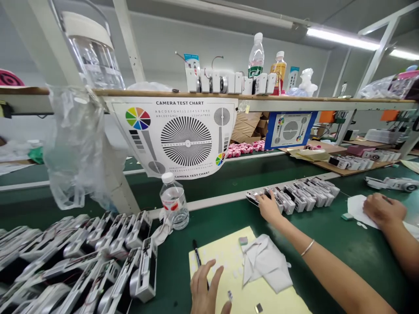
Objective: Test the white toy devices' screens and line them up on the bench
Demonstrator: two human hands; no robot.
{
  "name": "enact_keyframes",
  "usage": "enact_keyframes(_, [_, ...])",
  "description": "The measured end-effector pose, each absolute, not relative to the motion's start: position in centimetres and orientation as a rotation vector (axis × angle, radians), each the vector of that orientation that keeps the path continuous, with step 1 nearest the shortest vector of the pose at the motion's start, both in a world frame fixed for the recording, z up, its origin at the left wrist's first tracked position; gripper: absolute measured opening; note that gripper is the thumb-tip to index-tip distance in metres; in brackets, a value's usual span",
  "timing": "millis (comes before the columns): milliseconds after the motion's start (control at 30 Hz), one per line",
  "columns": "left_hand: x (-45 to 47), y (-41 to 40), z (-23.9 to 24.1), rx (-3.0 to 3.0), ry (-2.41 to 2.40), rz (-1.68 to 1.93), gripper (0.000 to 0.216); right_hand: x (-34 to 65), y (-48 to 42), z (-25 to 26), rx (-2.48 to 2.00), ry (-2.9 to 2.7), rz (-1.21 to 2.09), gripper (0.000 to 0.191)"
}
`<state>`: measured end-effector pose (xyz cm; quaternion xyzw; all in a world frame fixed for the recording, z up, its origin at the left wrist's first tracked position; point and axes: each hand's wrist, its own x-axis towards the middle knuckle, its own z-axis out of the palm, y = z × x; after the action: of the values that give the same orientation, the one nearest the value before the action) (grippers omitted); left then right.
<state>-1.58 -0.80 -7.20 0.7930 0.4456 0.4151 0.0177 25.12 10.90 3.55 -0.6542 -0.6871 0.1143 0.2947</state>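
My left hand (207, 290) hovers, fingers spread and holding nothing, over a pale yellow sheet (225, 253). Beside its fingers lies a black pen (196, 252). Also on the sheet are a crumpled white cloth (266, 264), a small grey-green block (243, 240) and a tiny metallic square (259, 308). Reaching farther out, my right hand (270, 207), with a bracelet on the wrist, has its fingers closed on a small silver-and-black camera (252, 198) at the left end of a row. Several similar cameras (306, 195) stand close together to its right.
Many opened silver camera bodies (98, 261) with thin wires crowd the left. A water bottle (174, 201) stands near them. Above hang a camera test chart (186, 135) and a shelf (212, 99) with bottles. Another person's hand (384, 209) rests on white cloth at right.
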Motion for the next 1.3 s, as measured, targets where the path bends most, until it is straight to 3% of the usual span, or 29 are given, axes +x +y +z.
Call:
enact_keyframes(200, [-3.2, -0.2, -4.8, 2.486, 1.240, 1.277, 0.060, 23.8, 8.0, 4.0, -1.599, -1.842, 0.716, 0.029])
enact_keyframes(400, [-3.3, -0.5, -4.1, 2.007, 0.899, 1.061, 0.094, 19.3, 4.0, 3.5, -1.282, -1.961, 1.250, 0.019])
enact_keyframes(633, [-3.2, -0.6, -3.7, 1.626, 0.880, 0.972, 0.070, 19.0, 2.3, 2.5, -1.265, -1.764, 1.293, 0.031])
enact_keyframes(800, [-3.4, 0.1, -3.7, 1.326, 0.926, 1.042, 0.064, 21.7, -1.9, 1.6, -1.458, -1.579, 0.670, 0.019])
enact_keyframes(900, [-3.3, 0.1, -3.7, 1.194, 0.966, 1.081, 0.064, 21.3, -4.0, -0.5, -1.597, -1.872, 0.850, 0.009])
enact_keyframes(1067, [-3.0, -0.4, -3.0, 1.104, 0.936, 1.076, 0.061, 19.6, -4.1, -2.9, -1.724, -2.099, 1.031, 0.020])
enact_keyframes(1300, [-3.0, -0.9, -2.7, 1.148, 0.958, 1.092, 0.060, 18.8, -2.3, -0.7, -1.706, -2.320, 1.081, 0.017])
